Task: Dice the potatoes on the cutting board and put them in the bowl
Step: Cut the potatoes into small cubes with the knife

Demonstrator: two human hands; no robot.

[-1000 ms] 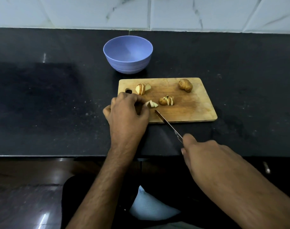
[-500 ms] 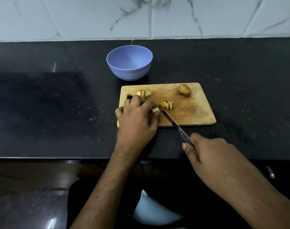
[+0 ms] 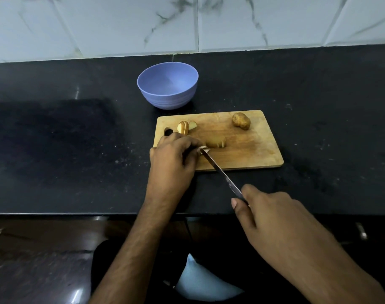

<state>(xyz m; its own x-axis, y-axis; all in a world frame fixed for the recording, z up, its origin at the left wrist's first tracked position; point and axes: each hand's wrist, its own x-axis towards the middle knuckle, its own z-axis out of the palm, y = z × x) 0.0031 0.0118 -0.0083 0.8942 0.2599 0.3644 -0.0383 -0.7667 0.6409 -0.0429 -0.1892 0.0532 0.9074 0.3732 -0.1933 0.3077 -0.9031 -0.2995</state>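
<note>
Pinning small potato pieces (image 3: 203, 149) at the cutting board's (image 3: 253, 154) near-left, left hand (image 3: 172, 159) curled on them, right hand (image 3: 272, 216) gripped knife (image 3: 220, 172); firm, likely slippery, so hold skin-side.

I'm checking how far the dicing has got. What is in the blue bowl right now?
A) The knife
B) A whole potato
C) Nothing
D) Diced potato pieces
C: the blue bowl shows only its bare inside, while the cut potato pieces and the whole potato all lie on the cutting board.
</note>
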